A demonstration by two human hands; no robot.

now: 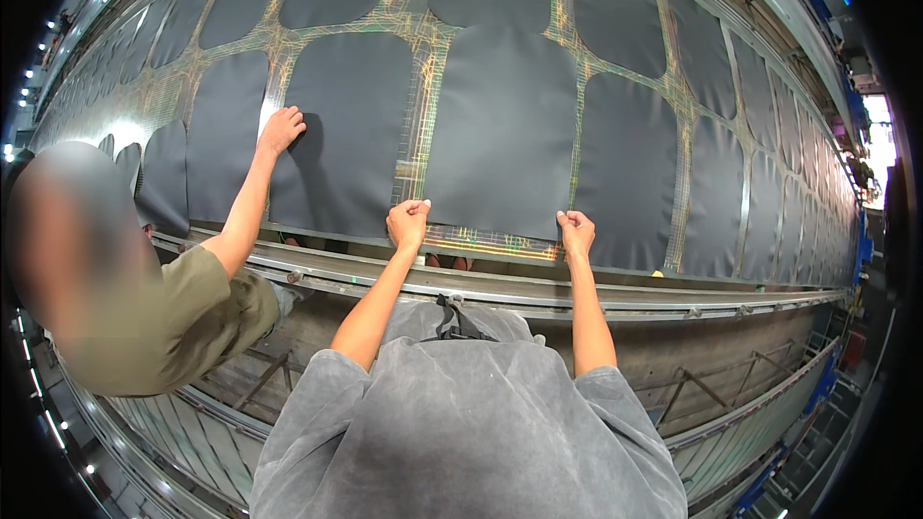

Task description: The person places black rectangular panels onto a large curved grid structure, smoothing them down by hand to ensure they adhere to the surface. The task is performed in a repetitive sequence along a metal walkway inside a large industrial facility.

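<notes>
Since the dark sheet (502,125) spreads at twelve o'clock over the patterned counter (495,242), near corners pinched in the fingers of the left hand (408,225) (seven o'clock) and right hand (577,234) (five), even tension should prevent wrinkles.

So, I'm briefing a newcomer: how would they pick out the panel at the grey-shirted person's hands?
Find the long table bearing rows of dark panels, then the grey shirt at its near edge. The panel lies straight ahead; unlike its neighbours, its near corners are held by that person's left hand and right hand.
</notes>
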